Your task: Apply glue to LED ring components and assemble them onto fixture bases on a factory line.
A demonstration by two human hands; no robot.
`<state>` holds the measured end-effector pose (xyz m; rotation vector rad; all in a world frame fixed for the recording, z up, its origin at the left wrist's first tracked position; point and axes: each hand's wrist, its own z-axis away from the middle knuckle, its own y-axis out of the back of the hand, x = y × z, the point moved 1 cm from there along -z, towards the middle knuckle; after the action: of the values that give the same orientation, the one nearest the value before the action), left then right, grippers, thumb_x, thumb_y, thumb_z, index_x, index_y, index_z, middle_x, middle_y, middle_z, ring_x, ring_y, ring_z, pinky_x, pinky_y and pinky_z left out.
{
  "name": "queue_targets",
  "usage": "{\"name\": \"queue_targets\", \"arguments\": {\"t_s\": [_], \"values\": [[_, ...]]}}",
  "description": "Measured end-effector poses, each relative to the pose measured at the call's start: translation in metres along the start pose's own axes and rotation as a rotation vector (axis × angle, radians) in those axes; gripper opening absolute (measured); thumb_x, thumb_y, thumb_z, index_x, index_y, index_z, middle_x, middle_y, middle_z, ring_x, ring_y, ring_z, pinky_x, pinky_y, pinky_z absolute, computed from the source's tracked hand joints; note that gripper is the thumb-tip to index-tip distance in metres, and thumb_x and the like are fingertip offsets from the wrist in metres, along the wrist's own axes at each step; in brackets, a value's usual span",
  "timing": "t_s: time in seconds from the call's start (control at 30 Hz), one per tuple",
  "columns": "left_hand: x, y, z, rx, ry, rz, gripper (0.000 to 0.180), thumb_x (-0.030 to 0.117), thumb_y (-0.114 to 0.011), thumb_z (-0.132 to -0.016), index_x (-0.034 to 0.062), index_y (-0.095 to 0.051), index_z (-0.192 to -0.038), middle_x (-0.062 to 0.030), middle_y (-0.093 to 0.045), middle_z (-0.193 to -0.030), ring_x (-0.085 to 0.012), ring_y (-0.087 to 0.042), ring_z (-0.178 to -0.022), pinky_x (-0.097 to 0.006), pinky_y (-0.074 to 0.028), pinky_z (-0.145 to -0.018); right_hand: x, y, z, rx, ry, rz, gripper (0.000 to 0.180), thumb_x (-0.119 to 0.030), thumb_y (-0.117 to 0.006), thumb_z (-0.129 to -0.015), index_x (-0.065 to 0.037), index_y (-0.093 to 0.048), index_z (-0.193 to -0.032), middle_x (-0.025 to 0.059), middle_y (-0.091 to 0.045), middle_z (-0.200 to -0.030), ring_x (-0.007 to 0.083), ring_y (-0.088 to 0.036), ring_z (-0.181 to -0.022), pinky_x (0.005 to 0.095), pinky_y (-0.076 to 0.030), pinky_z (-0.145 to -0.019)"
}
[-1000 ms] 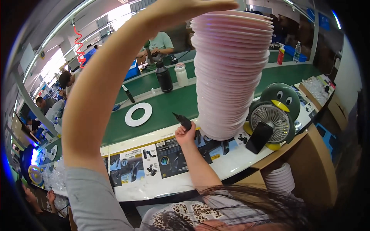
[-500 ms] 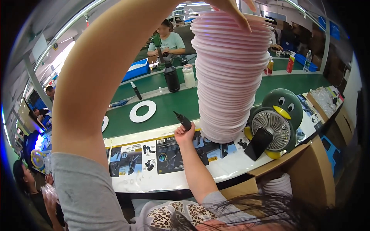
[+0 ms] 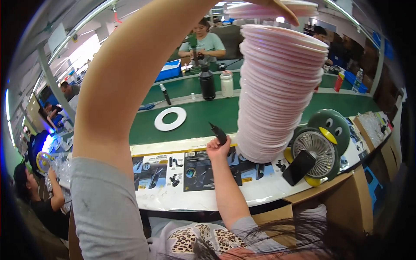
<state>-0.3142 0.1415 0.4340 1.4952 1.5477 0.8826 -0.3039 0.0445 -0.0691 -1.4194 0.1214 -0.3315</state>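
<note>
A tall stack of white-pink round plastic pieces with rims (image 3: 277,95) stands on the near table. My left arm reaches up over it, and my left hand (image 3: 287,8), partly cut off by the upper edge, is closed on a round plastic piece (image 3: 247,11) raised just above the stack. In front of the stack, my right hand (image 3: 219,149) is wrapped round a small black bottle with a pointed nozzle (image 3: 220,135), tip up. A flat white ring (image 3: 182,115) lies on the green surface (image 3: 199,117) beyond.
Right of the stack stands a green penguin-shaped fan (image 3: 331,125) with a black phone (image 3: 299,167) leaning on it. An open cardboard box (image 3: 346,199) is below. A black bottle (image 3: 207,84) and white jar (image 3: 226,84) stand farther back. A co-worker (image 3: 208,43) sits opposite.
My left hand has lifted the top round piece off the stack, leaving a gap. The view has shifted, so things appear farther right. My right hand still grips the black bottle.
</note>
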Motion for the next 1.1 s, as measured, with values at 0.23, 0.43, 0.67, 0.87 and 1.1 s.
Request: {"name": "queue_targets", "arguments": {"t_s": [0.23, 0.43, 0.67, 0.87, 1.1], "values": [[-0.073, 0.007, 0.097, -0.008, 0.275, -0.072, 0.074, 0.035, -0.082, -0.063, 0.0058, -0.045, -0.12, -0.0157, -0.06, -0.094, -0.0203, -0.056, -0.087, -0.032, -0.044, -0.072, -0.013, -0.002, 0.0, 0.021, 0.028, 0.0, 0.049, -0.052, -0.04, -0.084, -0.012, -0.034, -0.056, -0.0038, -0.029, -0.046, 0.0102, -0.028, -0.038, 0.0247, -0.023, -0.042], [-0.147, -0.069, 0.265, -0.023, 0.174, -0.315, 0.075, 0.029, -0.084, -0.051, 0.0125, -0.048, -0.115, -0.0168, -0.057, -0.107, -0.0343, -0.055, -0.101, -0.041, -0.044, -0.084, -0.011, -0.014, 0.008, -0.015, 0.061, -0.028, 0.045, -0.047, -0.047, -0.082, -0.011, -0.035, -0.057, -0.0024, -0.029, -0.048, 0.0102, -0.027, -0.04, 0.0248, -0.023, -0.043], [-0.104, -0.196, 0.378, -0.488, 0.366, -0.089, 0.076, 0.035, -0.082, -0.055, 0.0186, -0.045, -0.119, -0.0073, -0.062, -0.089, -0.0281, -0.061, -0.089, -0.042, -0.042, -0.081, -0.017, -0.036, 0.018, -0.249, 0.084, 0.054, 0.033, -0.034, -0.053, -0.082, -0.008, -0.038, -0.067, -0.0006, -0.029, -0.051, 0.0097, -0.028, -0.042, 0.0228, -0.025, -0.043], [-0.07, -0.265, 0.396, -0.419, 0.245, 0.089, 0.077, 0.032, -0.081, -0.054, 0.0152, -0.044, -0.12, -0.0072, -0.062, -0.091, -0.0256, -0.06, -0.093, -0.045, -0.038, -0.087, -0.011, -0.055, 0.031, -0.31, 0.105, 0.14, 0.029, -0.027, -0.054, -0.084, -0.006, -0.04, -0.07, 0.0, -0.028, -0.052, 0.0094, -0.028, -0.045, 0.0217, -0.024, -0.044], [-0.035, -0.272, 0.413, -0.492, 0.409, 0.182, 0.07, 0.022, -0.078, -0.06, 0.0163, -0.044, -0.121, -0.0068, -0.06, -0.088, -0.0248, -0.058, -0.095, -0.052, -0.025, -0.104, 0.001, -0.05, 0.03, -0.288, 0.127, 0.213, 0.03, -0.026, -0.053, -0.085, -0.006, -0.038, -0.068, -0.0008, -0.028, -0.052, 0.0087, -0.027, -0.043, 0.022, -0.025, -0.044]]}}
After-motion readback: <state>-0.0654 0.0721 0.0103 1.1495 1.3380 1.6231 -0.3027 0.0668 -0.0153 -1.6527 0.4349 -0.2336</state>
